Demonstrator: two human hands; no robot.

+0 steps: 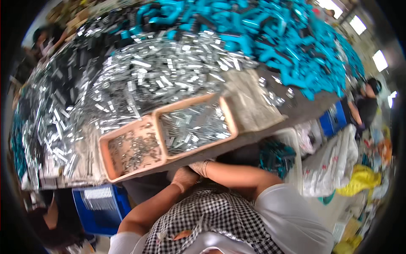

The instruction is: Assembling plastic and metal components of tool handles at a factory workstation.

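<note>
Both of my hands are close together in front of my checked apron (211, 207), just under the table's near edge. My left hand (185, 176) is bent inward, with a pale band at its wrist. Against it lies my right hand (198, 167), with a dark thin band at the wrist. Their fingers are blurred and mostly hidden, so I cannot make out whether they hold anything. Nearest to them is a pale orange tray (231, 122) of thin silvery metal strips. Beside it on the left, a smaller tray (105, 158) holds small metal pieces.
A large heap of silvery metal parts (156, 67) covers the table, with turquoise and black handle-like parts (270, 38) behind. Blue crates (101, 224) stand at lower left and right. A white basket (298, 163) and white sacks (330, 163) are at right. Other people work around.
</note>
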